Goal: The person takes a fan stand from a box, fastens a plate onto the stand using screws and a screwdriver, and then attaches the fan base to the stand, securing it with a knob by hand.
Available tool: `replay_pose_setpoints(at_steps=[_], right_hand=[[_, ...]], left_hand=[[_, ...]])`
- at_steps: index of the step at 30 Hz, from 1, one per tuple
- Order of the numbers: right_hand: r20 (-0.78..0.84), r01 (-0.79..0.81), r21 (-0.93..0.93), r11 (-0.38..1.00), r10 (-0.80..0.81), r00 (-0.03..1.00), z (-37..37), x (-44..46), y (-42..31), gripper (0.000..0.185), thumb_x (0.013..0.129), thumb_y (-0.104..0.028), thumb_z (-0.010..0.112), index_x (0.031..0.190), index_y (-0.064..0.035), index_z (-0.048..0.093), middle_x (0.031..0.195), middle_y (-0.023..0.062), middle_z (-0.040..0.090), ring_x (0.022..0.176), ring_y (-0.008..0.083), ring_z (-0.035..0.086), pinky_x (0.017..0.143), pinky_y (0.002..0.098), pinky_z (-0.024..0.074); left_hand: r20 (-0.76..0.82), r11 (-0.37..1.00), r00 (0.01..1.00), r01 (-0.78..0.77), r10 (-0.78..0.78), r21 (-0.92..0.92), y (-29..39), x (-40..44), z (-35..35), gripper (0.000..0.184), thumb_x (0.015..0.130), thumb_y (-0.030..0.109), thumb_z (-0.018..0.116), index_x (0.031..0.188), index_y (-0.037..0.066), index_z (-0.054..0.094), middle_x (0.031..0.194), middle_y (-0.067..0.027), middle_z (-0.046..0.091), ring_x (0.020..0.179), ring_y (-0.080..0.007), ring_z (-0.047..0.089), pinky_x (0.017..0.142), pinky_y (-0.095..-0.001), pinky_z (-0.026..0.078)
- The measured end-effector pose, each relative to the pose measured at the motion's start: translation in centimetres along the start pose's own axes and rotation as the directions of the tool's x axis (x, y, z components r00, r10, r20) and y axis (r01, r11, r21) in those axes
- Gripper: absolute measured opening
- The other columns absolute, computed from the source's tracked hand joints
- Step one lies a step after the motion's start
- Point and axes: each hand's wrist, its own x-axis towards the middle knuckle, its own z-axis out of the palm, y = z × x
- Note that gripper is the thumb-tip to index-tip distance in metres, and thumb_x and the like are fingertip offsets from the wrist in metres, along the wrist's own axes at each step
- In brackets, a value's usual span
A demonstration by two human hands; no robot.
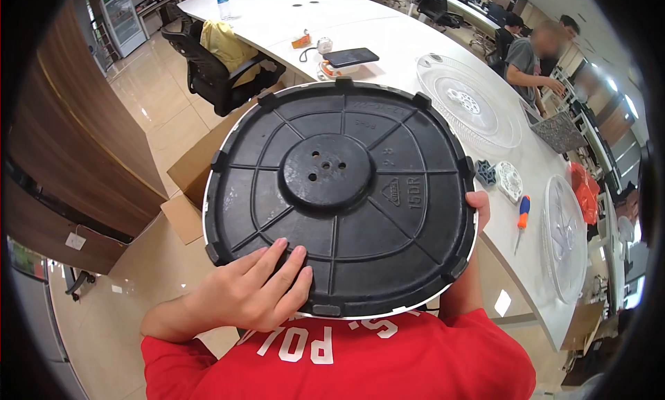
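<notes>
A fan base (388,227), its black ribbed underside facing me and its rim white, stands tilted in front of my red shirt. Several small holes pierce the round raised hub in its middle. My right hand (478,207) grips the base at its right edge; part of the fingers shows there and the rest is hidden behind. Across the lower left of the underside lies my left hand (260,286), fingers stretched out and touching the black surface. The left thumb is hidden.
On the white table (388,36) lie a phone (351,57), a clear fan grille (471,102), another round clear part (564,237) and a screwdriver (522,220). A chair (208,67) and cardboard box (183,216) stand at left. A person (530,60) is at the far right.
</notes>
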Motion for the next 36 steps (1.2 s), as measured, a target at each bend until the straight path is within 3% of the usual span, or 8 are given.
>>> replay_pose_setpoints(at_steps=[5,7,9,11,16,24,33,36], right_hand=[[-0.138,-0.002,0.020,1.000,0.004,0.990,-3.8,-3.7,0.4,0.071,0.077,-0.027,0.055,0.142,0.0028,0.057,0.131,0.0234,0.068,0.113,0.0386,0.070,0.103,0.0500,0.0557],[-0.180,0.019,0.064,0.998,-0.007,0.984,-4.3,-5.1,0.7,0.070,0.077,-0.024,0.055,0.141,0.0033,0.057,0.131,0.0237,0.068,0.112,0.0385,0.070,0.103,0.0499,0.0559],[-0.169,0.040,0.101,0.994,-0.023,0.985,-4.5,-5.7,0.6,0.071,0.077,-0.024,0.056,0.142,0.0056,0.055,0.131,0.0258,0.067,0.113,0.0398,0.070,0.103,0.0503,0.0554],[-0.150,0.070,0.138,0.988,-0.049,0.987,-4.6,-6.3,0.3,0.072,0.077,-0.023,0.057,0.142,0.0078,0.052,0.131,0.0278,0.065,0.113,0.0411,0.069,0.104,0.0506,0.0548],[-0.136,0.086,0.108,0.991,-0.071,0.988,-5.1,-8.5,0.2,0.071,0.078,-0.025,0.056,0.141,0.0070,0.054,0.131,0.0261,0.066,0.113,0.0399,0.069,0.103,0.0497,0.0553],[-0.296,0.090,0.150,0.985,-0.042,0.954,-3.9,-13.7,1.1,0.064,0.079,-0.027,0.057,0.132,0.0085,0.061,0.117,0.0259,0.072,0.100,0.0378,0.073,0.095,0.0462,0.0589],[-0.427,0.275,-0.114,0.955,-0.297,0.854,-3.8,-21.5,3.2,0.059,0.083,-0.026,0.059,0.131,0.0085,0.062,0.119,0.0228,0.072,0.102,0.0329,0.074,0.094,0.0430,0.0593],[-0.273,0.359,-0.074,0.930,-0.365,0.890,-4.0,-23.4,4.4,0.059,0.085,-0.026,0.058,0.134,0.0080,0.060,0.121,0.0217,0.072,0.103,0.0318,0.073,0.095,0.0422,0.0591]], left_hand=[[0.031,0.997,0.998,-0.046,0.048,-0.067,0.9,0.0,2.3,0.023,0.089,0.023,0.068,0.103,0.006,0.072,0.110,-0.0155,0.075,0.098,-0.0326,0.075,0.079,-0.0352,0.064],[0.006,0.992,1.000,-0.020,0.021,-0.128,0.9,-0.4,2.6,0.023,0.089,0.023,0.067,0.105,0.008,0.072,0.114,-0.0156,0.075,0.103,-0.0322,0.074,0.084,-0.0359,0.063],[0.026,0.981,0.999,-0.041,0.047,-0.192,0.0,-2.7,3.2,0.030,0.092,0.033,0.070,0.110,0.009,0.072,0.119,-0.0150,0.074,0.108,-0.0356,0.072,0.098,-0.0448,0.058],[-0.417,0.896,0.870,0.061,-0.264,-0.440,-0.8,-4.8,4.8,0.030,0.097,0.038,0.071,0.114,0.014,0.073,0.125,-0.0143,0.072,0.113,-0.0312,0.071,0.105,-0.0481,0.052],[-0.368,0.855,0.904,-0.004,-0.219,-0.519,-1.3,-5.2,7.9,0.031,0.096,0.038,0.071,0.114,0.013,0.073,0.124,-0.0144,0.072,0.113,-0.0315,0.071,0.105,-0.0480,0.052],[-0.429,0.704,0.903,-0.297,-0.012,-0.645,-3.9,2.4,14.7,0.032,0.095,0.037,0.072,0.116,0.012,0.073,0.123,-0.0146,0.073,0.112,-0.0319,0.071,0.105,-0.0478,0.051],[-0.506,0.383,0.810,-0.587,0.297,-0.714,-2.7,13.6,20.1,0.034,0.094,0.036,0.073,0.117,0.011,0.072,0.122,-0.0148,0.073,0.111,-0.0324,0.071,0.105,-0.0476,0.051],[-0.526,0.295,0.769,-0.630,0.364,-0.718,-2.1,16.2,21.0,0.035,0.093,0.035,0.074,0.117,0.010,0.072,0.122,-0.0149,0.073,0.111,-0.0326,0.071,0.105,-0.0475,0.051]])
